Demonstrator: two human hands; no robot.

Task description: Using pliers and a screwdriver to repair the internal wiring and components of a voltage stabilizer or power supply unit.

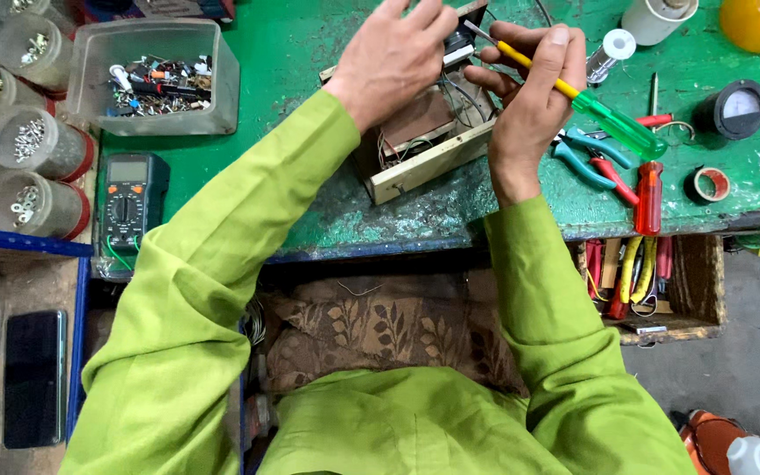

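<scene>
Starting nearest: green sleeves rising from the bottom edge; patterned brown cushion between them, below the desk's near edge. Black phone flat on a side shelf at far left. Open wooden drawer under the desk's near right edge, holding red and yellow tools.

On the green desk, near edge, left: multimeter, dark green, face up, partly overhanging. Near edge, right: red screwdriver lying upright to the view; red tape roll just beside it; teal pliers and red-handled cutters crossed, next to the right wrist.

Centre: open wooden box with wiring and a brown block inside, tilted to the desk's edges. Left hand resting on the box's far part, fingers spread and curved over a small black part; whether anything is pinched, cannot tell. Right hand closed around a screwdriver with yellow shaft and clear green handle, tip set into the box's far end beside the left fingertips, handle pointing toward the right edge.

Left edge: row of clear jars with screws and washers. Far left: clear tub of mixed small parts. Far right: round black meter, white spool, white roll, yellow container at the far right corner.
</scene>
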